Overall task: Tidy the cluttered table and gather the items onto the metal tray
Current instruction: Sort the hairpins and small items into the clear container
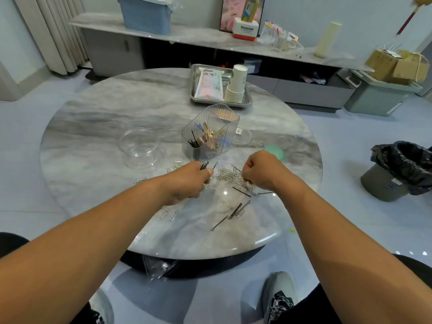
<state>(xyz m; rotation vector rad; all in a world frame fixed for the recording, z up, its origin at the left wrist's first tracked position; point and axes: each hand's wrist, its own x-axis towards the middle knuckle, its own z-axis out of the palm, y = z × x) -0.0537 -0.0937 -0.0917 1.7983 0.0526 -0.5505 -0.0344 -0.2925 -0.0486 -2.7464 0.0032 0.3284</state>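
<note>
From the head camera I take the clear ribbed organizer (210, 134) on the round marble table (93, 118) as my landmark. Just in front of it, my left hand (187, 183) pinches a small bundle of black hairpins (204, 165) between thumb and curled fingers. My right hand (259, 170), in front of the organizer and slightly right, is curled into a fist over the heap of silver paper clips (228, 177); I cannot tell what it holds. More loose hairpins (237, 210) lie nearer me than the heap. Behind the organizer sits the metal tray (248, 102), holding a stack of paper cups (236, 86) and a packet (209, 84). Left of the organizer stands a clear round dish (140, 146).
</note>
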